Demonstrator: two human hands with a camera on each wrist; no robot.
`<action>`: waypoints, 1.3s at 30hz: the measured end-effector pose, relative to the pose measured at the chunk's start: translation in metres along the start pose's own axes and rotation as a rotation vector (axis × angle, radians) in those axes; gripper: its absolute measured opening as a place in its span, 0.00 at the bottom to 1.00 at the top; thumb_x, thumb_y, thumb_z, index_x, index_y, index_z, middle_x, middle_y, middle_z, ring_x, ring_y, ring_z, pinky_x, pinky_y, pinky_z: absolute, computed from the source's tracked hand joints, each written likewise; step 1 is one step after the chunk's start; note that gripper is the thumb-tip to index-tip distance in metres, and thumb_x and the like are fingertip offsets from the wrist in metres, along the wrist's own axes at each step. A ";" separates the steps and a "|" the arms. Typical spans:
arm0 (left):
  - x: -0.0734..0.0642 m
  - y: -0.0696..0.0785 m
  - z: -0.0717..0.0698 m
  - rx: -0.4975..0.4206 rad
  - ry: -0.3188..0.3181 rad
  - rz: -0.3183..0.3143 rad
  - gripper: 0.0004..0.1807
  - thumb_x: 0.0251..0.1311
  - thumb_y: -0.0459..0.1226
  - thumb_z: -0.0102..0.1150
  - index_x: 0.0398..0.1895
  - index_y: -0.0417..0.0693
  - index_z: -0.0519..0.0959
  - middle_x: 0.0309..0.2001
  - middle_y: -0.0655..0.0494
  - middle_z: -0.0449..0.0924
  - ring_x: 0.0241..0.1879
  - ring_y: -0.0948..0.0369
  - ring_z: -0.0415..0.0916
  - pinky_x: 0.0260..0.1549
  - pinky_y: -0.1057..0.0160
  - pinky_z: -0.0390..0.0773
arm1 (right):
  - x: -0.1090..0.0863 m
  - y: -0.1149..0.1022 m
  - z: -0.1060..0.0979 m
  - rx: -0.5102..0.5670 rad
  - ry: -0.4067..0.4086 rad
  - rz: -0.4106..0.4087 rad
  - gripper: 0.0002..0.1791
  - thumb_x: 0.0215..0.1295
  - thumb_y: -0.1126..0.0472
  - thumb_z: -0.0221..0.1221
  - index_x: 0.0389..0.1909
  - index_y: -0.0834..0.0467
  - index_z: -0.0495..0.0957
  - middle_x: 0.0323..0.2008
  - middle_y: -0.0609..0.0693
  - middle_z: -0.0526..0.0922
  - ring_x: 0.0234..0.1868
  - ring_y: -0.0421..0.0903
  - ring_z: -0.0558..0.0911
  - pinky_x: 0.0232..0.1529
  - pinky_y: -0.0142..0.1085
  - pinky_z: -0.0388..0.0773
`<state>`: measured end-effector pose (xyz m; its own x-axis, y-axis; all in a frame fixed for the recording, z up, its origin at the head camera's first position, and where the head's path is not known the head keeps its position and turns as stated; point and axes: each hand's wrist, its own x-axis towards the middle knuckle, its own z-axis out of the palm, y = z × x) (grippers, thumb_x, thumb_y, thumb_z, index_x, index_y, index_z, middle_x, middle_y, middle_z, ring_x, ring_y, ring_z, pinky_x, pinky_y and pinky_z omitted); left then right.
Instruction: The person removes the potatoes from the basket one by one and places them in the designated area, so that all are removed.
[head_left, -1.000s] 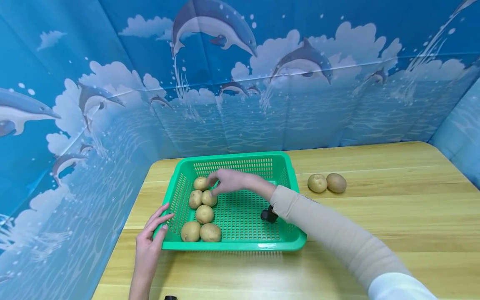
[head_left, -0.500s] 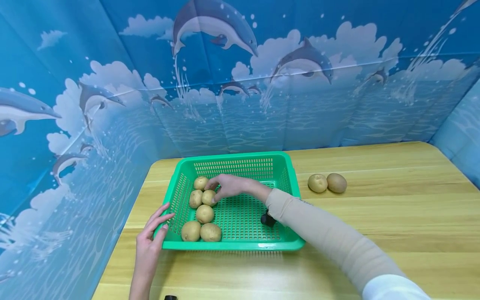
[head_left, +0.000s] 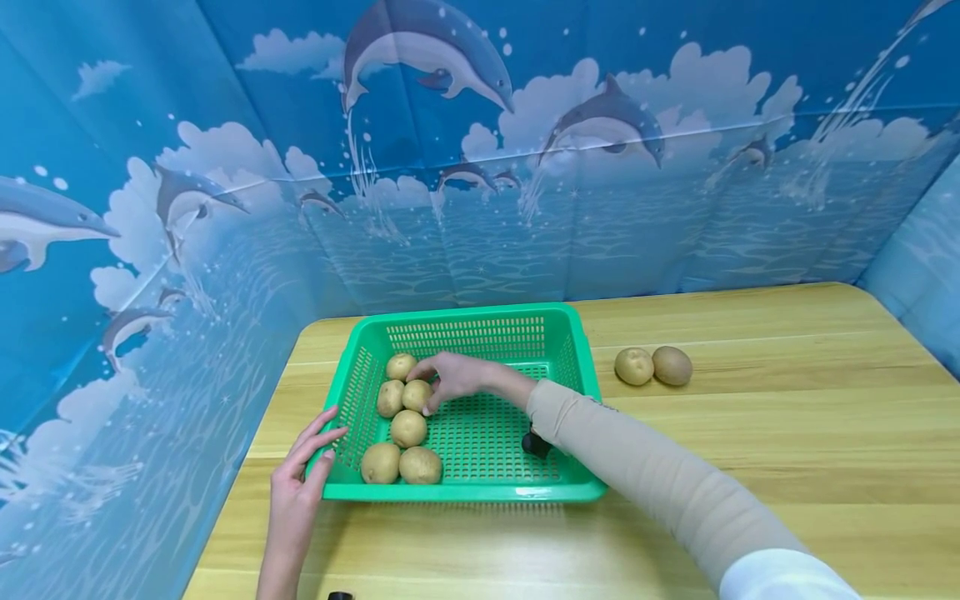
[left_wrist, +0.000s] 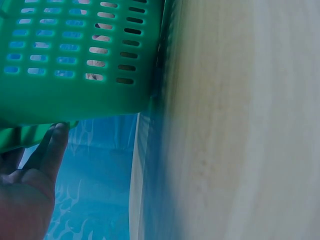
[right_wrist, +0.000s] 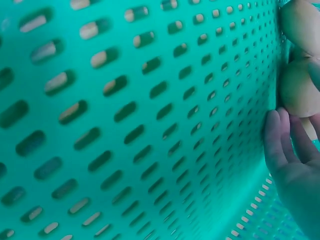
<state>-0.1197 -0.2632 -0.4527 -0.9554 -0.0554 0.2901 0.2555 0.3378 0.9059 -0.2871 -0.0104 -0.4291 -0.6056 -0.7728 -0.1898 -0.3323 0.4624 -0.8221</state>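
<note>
The green plastic basket (head_left: 517, 492) stands on the wooden table with several potatoes along its left side. My right hand (head_left: 459, 375) reaches in and grips one potato (head_left: 416, 397), fingers at its far side and thumb at its near side. Another potato (head_left: 401, 367) lies just behind those fingers, and a third potato (head_left: 408, 429) sits in front. In the right wrist view, the fingers (right_wrist: 295, 142) show close to the potatoes. My left hand (head_left: 298, 475) rests on the basket's left rim near the front corner, its fingers nearly straight; the left wrist view shows fingertips at the rim.
Two potatoes (head_left: 654, 367) lie side by side on the wooden table (head_left: 750, 433), right of the basket. A dolphin-print curtain (head_left: 480, 233) hangs behind and left of the table. A black wrist camera (head_left: 536, 443) hangs below the right sleeve, over the basket.
My right thumb has come round the near side of the potato, and the right forearm has shifted slightly left. The left hand and basket stay in place.
</note>
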 end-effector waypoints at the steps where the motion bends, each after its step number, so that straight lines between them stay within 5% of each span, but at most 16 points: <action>1: 0.000 0.000 0.000 -0.001 0.001 0.001 0.15 0.70 0.26 0.49 0.54 0.39 0.80 0.68 0.59 0.68 0.71 0.60 0.56 0.62 0.70 0.61 | 0.000 0.000 0.000 -0.015 -0.002 0.002 0.33 0.58 0.66 0.69 0.65 0.58 0.71 0.59 0.51 0.76 0.51 0.48 0.79 0.46 0.35 0.77; 39: -0.001 0.001 0.002 -0.009 0.012 0.031 0.15 0.69 0.24 0.49 0.54 0.38 0.80 0.69 0.53 0.68 0.71 0.59 0.57 0.60 0.72 0.62 | 0.004 -0.002 -0.001 -0.254 0.032 -0.042 0.26 0.61 0.55 0.69 0.58 0.55 0.76 0.43 0.41 0.79 0.38 0.39 0.77 0.39 0.32 0.74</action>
<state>-0.1188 -0.2611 -0.4525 -0.9452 -0.0561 0.3216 0.2863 0.3308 0.8992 -0.2891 -0.0143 -0.4277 -0.6084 -0.7816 -0.1378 -0.5263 0.5273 -0.6670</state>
